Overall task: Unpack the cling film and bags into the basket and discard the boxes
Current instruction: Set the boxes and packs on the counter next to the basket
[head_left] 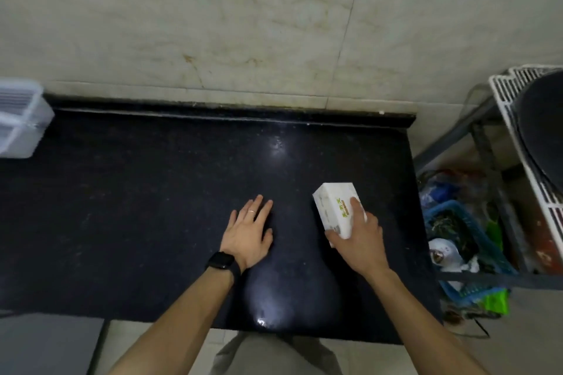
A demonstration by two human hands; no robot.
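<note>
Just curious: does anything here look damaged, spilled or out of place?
Nothing spilled or damaged. The white box, gripped by the right hand, is turned askew to the black counter; brownish stains mark the wall tile.

The bare left forearm (182, 313) and bare right forearm (423, 316) reached forward from the bottom edge of the view, angled slightly toward each other. The left hand (249, 233) lay palm down, its fingers straight and a little spread and its thumb pointing toward the other hand. Whether the palm rested on anything or hovered could not be told. A thin silver ring (250, 211) sat on one of its middle fingers, and a black square-faced wristwatch (221, 261) wrapped the left wrist. The right hand (361, 240) gripped the near end of a small white cardboard box (330, 205), forefinger stretched along its top, thumb against its left side.
</note>
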